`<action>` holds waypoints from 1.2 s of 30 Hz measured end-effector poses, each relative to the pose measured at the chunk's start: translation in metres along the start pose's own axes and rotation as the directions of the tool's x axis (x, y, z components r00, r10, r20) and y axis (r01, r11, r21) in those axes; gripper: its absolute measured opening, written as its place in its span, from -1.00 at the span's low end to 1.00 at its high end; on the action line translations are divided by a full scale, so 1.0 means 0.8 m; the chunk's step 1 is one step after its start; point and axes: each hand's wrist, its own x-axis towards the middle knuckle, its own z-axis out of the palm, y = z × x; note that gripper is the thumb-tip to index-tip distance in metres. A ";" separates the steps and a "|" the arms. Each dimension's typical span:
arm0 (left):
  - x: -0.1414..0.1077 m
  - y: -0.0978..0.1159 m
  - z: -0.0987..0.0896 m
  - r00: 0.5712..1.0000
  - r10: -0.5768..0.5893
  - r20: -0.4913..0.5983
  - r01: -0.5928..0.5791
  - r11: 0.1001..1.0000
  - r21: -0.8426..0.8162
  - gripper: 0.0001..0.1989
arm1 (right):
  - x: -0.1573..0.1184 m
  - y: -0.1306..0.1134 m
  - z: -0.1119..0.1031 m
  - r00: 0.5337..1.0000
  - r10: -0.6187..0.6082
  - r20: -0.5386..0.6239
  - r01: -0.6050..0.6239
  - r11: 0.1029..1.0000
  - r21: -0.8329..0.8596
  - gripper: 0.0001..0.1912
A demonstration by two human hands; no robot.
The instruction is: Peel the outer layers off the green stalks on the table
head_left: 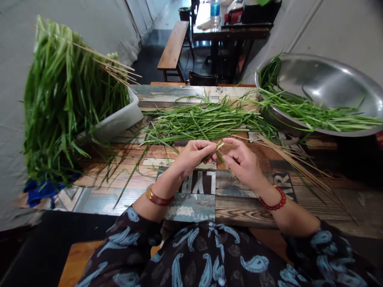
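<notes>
Close together over the near middle of the table are my two hands. My left hand [200, 154] is closed, thumb on forefinger, around a few garlic chives [220, 146] whose pale cut ends poke out. A thin stick-like piece, perhaps a skewer, shows at its fingertips. My right hand [241, 160] pinches a green chive blade between thumb and forefinger, just right of the left hand's fingertips. Behind both hands a loose pile of chives [197, 119] spreads across the table. Bare bamboo skewers [295, 159] lie fanned out to the right.
At left, a white plastic tray [119, 115] carries a tall mass of chives [68, 95] threaded on skewers [116, 69]. A large steel bowl [332, 75] with more chives stands at right. Blue cloth [42, 192] lies at the left edge. Beyond are a bench [174, 46] and another table.
</notes>
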 end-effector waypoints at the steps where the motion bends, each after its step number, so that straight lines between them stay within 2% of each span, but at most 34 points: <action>1: 0.000 0.000 0.001 1.000 0.001 -0.008 -0.001 1.000 0.004 -0.60 | 0.000 -0.001 0.000 1.000 -0.010 -0.002 0.010 1.000 -0.027 -0.59; 7: 0.000 -0.002 0.007 1.000 -0.013 -0.005 0.013 1.000 0.018 -0.61 | -0.002 -0.002 0.002 0.989 -0.141 -0.040 0.129 0.968 -0.213 -0.58; 11: -0.001 -0.004 0.013 0.999 -0.022 0.044 0.018 0.995 0.100 -0.59 | -0.002 0.004 0.004 0.971 -0.234 -0.055 0.208 0.932 -0.298 -0.68; 14: 0.002 -0.004 0.011 0.998 0.017 0.055 -0.025 0.986 0.164 -0.62 | 0.000 0.008 0.002 0.967 -0.242 -0.083 0.203 0.922 -0.330 -0.77; 15: 0.004 -0.004 0.006 0.999 0.043 0.023 -0.046 0.982 0.185 -0.64 | 0.001 0.009 0.001 0.968 -0.236 -0.086 0.196 0.924 -0.329 -0.79; 17: 0.010 -0.004 -0.008 0.987 0.111 -0.113 -0.084 0.971 0.222 -0.66 | 0.003 0.012 0.000 0.974 -0.219 -0.057 0.192 0.933 -0.305 -0.81; 20: 0.021 -0.006 -0.038 0.920 0.199 -0.337 -0.108 0.957 0.271 -0.70 | 0.004 0.015 0.002 0.979 -0.196 0.048 0.202 0.950 -0.240 -0.83; 23: 0.034 -0.005 -0.063 0.899 0.210 -0.385 -0.067 0.933 0.354 -0.73 | 0.004 0.019 0.007 0.974 -0.149 0.168 0.182 0.962 -0.201 -0.82; 25: 0.045 -0.004 -0.070 0.905 0.222 -0.362 -0.019 0.872 0.490 -0.71 | 0.004 0.021 0.008 0.969 -0.110 0.220 0.157 0.965 -0.212 -0.81; 28: 0.064 -0.002 -0.069 0.898 0.317 -0.303 0.011 0.674 0.739 -0.71 | 0.004 0.023 0.006 0.963 -0.081 0.258 0.159 0.941 -0.300 -0.76; 30: 0.076 -0.002 -0.066 0.882 0.381 -0.276 0.006 0.577 0.816 -0.78 | 0.003 0.022 0.003 0.955 -0.093 0.282 0.202 0.900 -0.386 -0.74; 33: 0.084 0.000 -0.065 0.859 0.431 -0.277 -0.004 0.547 0.837 -0.86 | 0.002 0.019 -0.004 0.942 -0.164 0.292 0.294 0.824 -0.484 -0.72; 36: 0.079 0.008 -0.065 0.825 0.484 -0.291 -0.021 0.542 0.840 -0.78 | 0.006 0.014 -0.010 0.946 -0.264 0.190 0.324 0.806 -0.496 -0.71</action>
